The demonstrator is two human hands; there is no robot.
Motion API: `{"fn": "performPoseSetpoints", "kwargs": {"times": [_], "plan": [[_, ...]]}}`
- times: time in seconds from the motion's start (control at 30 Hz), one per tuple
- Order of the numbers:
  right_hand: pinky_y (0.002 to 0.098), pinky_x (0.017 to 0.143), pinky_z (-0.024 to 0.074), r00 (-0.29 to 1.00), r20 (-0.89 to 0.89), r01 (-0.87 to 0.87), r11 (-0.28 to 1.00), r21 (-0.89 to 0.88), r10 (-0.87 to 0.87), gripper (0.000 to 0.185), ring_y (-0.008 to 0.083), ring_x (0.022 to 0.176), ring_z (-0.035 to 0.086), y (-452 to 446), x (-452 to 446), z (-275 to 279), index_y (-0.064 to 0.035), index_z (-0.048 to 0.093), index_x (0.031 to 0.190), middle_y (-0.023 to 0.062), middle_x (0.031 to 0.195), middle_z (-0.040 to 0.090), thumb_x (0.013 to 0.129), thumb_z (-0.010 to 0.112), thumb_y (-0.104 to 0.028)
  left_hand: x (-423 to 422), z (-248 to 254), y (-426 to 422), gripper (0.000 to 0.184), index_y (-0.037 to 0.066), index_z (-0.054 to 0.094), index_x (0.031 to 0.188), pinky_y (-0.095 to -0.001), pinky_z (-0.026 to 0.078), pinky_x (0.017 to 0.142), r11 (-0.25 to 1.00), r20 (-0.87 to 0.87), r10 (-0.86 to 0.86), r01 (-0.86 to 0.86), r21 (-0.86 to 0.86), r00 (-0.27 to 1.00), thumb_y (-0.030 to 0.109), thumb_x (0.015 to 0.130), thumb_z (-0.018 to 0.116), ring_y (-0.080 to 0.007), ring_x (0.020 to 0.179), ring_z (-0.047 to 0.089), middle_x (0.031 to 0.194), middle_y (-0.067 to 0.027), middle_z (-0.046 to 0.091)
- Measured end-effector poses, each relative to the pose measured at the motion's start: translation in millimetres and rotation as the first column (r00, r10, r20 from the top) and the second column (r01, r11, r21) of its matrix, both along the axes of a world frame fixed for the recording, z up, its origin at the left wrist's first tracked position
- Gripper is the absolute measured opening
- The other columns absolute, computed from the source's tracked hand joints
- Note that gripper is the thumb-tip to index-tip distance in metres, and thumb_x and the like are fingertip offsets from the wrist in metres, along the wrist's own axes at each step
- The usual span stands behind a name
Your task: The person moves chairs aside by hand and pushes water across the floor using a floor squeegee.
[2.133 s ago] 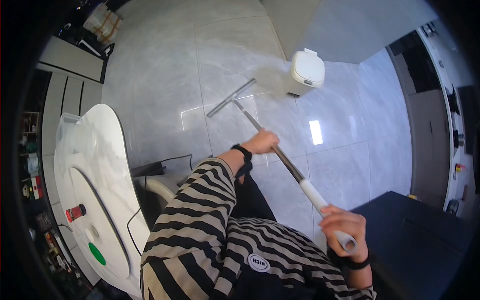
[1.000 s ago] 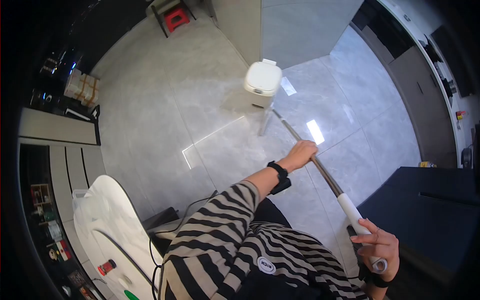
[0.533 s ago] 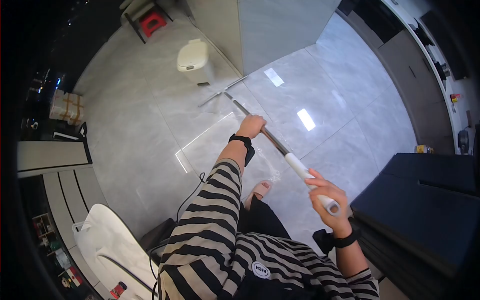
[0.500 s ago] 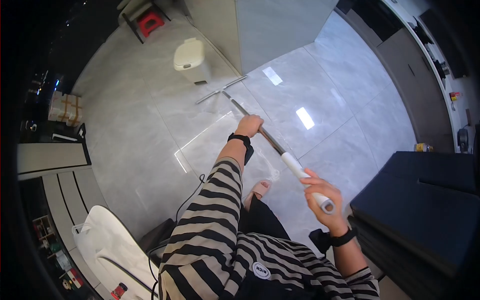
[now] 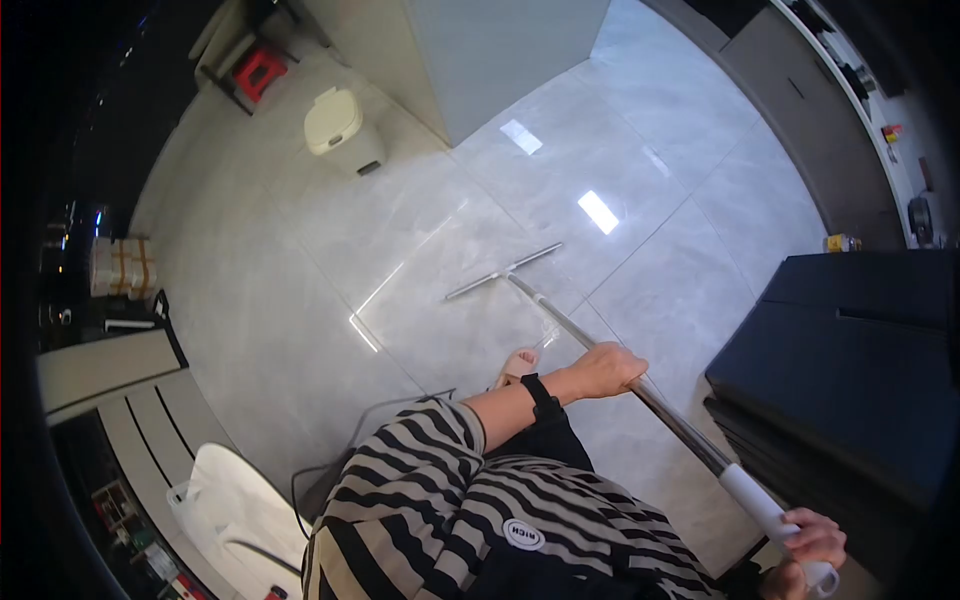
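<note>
A floor squeegee with a long pole [image 5: 684, 428] slants from the lower right up to its wide thin head [image 5: 504, 272], which rests on the grey tiled floor [image 5: 300, 350]. My left hand [image 5: 606, 370], with a black band at the wrist, is wrapped round the metal part of the pole. Near the pole's end, my right hand [image 5: 815, 545] grips the white handle [image 5: 755, 500] at the lower right edge of the view. One foot in a pink slipper [image 5: 520, 364] stands just below the squeegee head.
A white bin [image 5: 338, 128] stands at the upper left, with a red stool [image 5: 259, 74] behind it. Dark blue furniture [image 5: 850, 350] is at the right. At the lower left are a white table [image 5: 245, 510] and a cable. A wall corner [image 5: 455, 135] juts in at the top.
The squeegee head has come back from beside the bin towards my foot. Both hands have moved down and right with the pole. The view has shifted too.
</note>
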State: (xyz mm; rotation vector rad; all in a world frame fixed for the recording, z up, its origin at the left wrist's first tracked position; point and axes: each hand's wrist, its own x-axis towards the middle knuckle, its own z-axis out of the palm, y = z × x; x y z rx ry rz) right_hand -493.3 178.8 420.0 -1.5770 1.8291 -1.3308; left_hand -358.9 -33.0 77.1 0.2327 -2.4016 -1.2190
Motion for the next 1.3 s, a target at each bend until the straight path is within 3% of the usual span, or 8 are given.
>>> {"fn": "performPoseSetpoints", "kwargs": {"times": [0.13, 0.27, 0.33, 0.4, 0.6, 0.8, 1.17, 1.3], "plan": [[0.0429, 0.070, 0.0537, 0.974, 0.014, 0.225, 0.965, -0.138, -0.225, 0.027, 0.0365, 0.074, 0.064, -51, 14, -41, -0.0018, 0.054, 0.075, 0.0151, 0.073, 0.063, 0.074, 0.068, -0.025, -29, -22, -75, 0.016, 0.008, 0.048, 0.067, -0.0426, 0.043, 0.059, 0.983, 0.011, 0.152, -0.150, -0.102, 0.988, 0.019, 0.074, 0.059, -0.0313, 0.069, 0.055, 0.067, -0.0104, 0.054], [0.0369, 0.076, 0.0505, 0.994, 0.002, -0.108, 0.994, 0.005, 0.108, 0.007, 0.0370, 0.096, 0.062, -155, 2, -122, -0.0014, 0.060, 0.077, 0.0142, 0.088, 0.067, 0.072, 0.060, 0.003, -38, -77, -204, 0.011, 0.005, 0.058, 0.076, -0.0427, 0.044, 0.069, 0.956, 0.253, 0.284, -0.253, -0.151, 0.925, 0.001, 0.065, 0.058, -0.0353, 0.081, 0.055, 0.079, -0.0155, 0.058], [0.0383, 0.086, 0.0463, 0.976, 0.133, -0.171, 0.985, -0.003, 0.170, 0.008, 0.0325, 0.110, 0.055, -194, 6, -171, -0.0017, 0.061, 0.082, 0.0123, 0.100, 0.065, 0.075, 0.063, 0.002, -35, -115, -249, 0.016, 0.004, 0.061, 0.083, -0.0426, 0.045, 0.073, 0.901, 0.134, 0.407, -0.373, -0.223, 0.904, 0.005, 0.066, 0.060, -0.0360, 0.084, 0.056, 0.086, -0.0184, 0.059], [0.0377, 0.088, 0.0456, 0.972, 0.199, -0.129, 0.991, 0.014, 0.124, 0.012, 0.0311, 0.110, 0.055, -224, 20, -213, -0.0020, 0.061, 0.084, 0.0103, 0.100, 0.065, 0.074, 0.067, -0.003, -31, -105, -261, 0.030, 0.005, 0.059, 0.102, -0.0415, 0.045, 0.082, 0.869, 0.335, 0.488, -0.484, -0.101, 0.806, 0.001, 0.072, 0.060, -0.0352, 0.098, 0.054, 0.099, -0.0190, 0.058], [0.0375, 0.088, 0.0461, 0.975, 0.132, -0.194, 0.977, 0.091, 0.181, 0.015, 0.0310, 0.106, 0.057, -188, 26, -233, -0.0003, 0.062, 0.085, 0.0113, 0.093, 0.064, 0.071, 0.069, -0.001, -14, -143, -239, 0.030, 0.007, 0.061, 0.099, -0.0403, 0.046, 0.080, 0.894, 0.235, 0.404, -0.327, -0.307, 0.884, 0.004, 0.070, 0.065, -0.0343, 0.095, 0.056, 0.100, -0.0144, 0.060], [0.0370, 0.079, 0.0501, 0.991, 0.043, -0.129, 0.979, 0.158, 0.124, 0.014, 0.0332, 0.095, 0.063, -43, 6, -168, -0.0017, 0.063, 0.080, 0.0112, 0.084, 0.065, 0.067, 0.068, -0.004, -54, -110, -111, 0.017, 0.009, 0.064, 0.070, -0.0432, 0.048, 0.066, 0.901, 0.465, -0.075, 0.260, -0.347, 0.882, 0.024, 0.063, 0.067, -0.0333, 0.075, 0.060, 0.074, -0.0129, 0.062], [0.0405, 0.083, 0.0492, 0.954, 0.156, 0.188, 0.915, 0.358, -0.257, 0.013, 0.0327, 0.087, 0.064, 303, 40, -41, -0.0006, 0.063, 0.072, 0.0115, 0.074, 0.064, 0.067, 0.066, -0.012, -50, -47, 287, 0.021, 0.008, 0.050, 0.060, -0.0436, 0.044, 0.058, 0.873, 0.148, -0.486, 0.488, 0.029, 0.861, 0.023, 0.067, 0.063, -0.0350, 0.065, 0.055, 0.058, -0.0133, 0.053], [0.0420, 0.078, 0.0507, 0.944, 0.125, 0.280, 0.940, 0.197, -0.307, 0.020, 0.0320, 0.078, 0.065, 371, 45, -5, -0.0011, 0.059, 0.071, 0.0119, 0.068, 0.062, 0.070, 0.066, -0.020, -56, 9, 347, 0.018, 0.008, 0.047, 0.059, -0.0429, 0.043, 0.060, 0.767, 0.211, -0.635, 0.640, 0.053, 0.743, 0.016, 0.064, 0.063, -0.0342, 0.064, 0.055, 0.057, -0.0117, 0.051]]}}
